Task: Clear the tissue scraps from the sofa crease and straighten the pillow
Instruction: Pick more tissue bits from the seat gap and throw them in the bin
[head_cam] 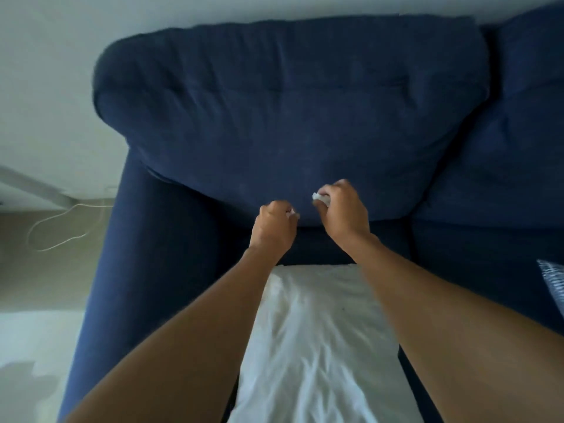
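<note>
I look down on a dark blue sofa whose big back cushion (290,111) fills the upper middle. Both my fists hover just above the crease (308,228) between that cushion and the seat. My left hand (273,225) is closed around a small white tissue scrap (292,212) that peeks out by the thumb. My right hand (341,209) is closed on another white tissue scrap (320,198), visible at its fingertips. A white pillow (314,340) lies lengthwise on the seat between my forearms. The crease itself is dark and I see no loose scraps in it.
The sofa's left armrest (128,270) runs down the left side. A second back cushion (518,141) sits to the right. A patterned blue-white fabric (552,285) pokes in at the right edge. A white cord (58,227) lies on the floor to the left.
</note>
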Demonstrator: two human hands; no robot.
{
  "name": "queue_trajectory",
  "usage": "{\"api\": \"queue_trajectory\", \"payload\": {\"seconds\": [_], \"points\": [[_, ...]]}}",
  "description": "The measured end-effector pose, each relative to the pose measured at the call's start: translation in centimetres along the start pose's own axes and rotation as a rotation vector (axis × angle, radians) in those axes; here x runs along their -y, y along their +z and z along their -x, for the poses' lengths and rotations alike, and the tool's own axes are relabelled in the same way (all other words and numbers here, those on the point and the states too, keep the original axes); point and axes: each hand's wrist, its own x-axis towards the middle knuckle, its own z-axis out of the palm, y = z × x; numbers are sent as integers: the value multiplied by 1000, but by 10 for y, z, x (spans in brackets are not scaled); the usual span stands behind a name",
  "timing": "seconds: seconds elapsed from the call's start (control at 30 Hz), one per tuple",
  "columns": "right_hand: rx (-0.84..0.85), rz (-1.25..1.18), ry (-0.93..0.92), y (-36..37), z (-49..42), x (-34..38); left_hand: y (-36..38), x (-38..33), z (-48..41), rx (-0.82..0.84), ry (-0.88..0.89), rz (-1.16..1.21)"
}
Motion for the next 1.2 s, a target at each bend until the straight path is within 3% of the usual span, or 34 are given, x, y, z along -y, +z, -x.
{"api": "queue_trajectory", "payload": {"seconds": [0.33,0.53,0.8,1.0,1.2], "points": [[18,-117,-71,68,49,115,-92,106,54,-178,-98,201],[231,-185,-159,147,91,216,-161,219,92,-305,-271,288],[546,-81,-355,266,161,338,-222,380,171,-495,-575,435],[708,46,-468,337,207,386,-236,458,225,-551,-802,394],[834,129,-480,380,233,408,-239,500,244,-519,-914,408]]}}
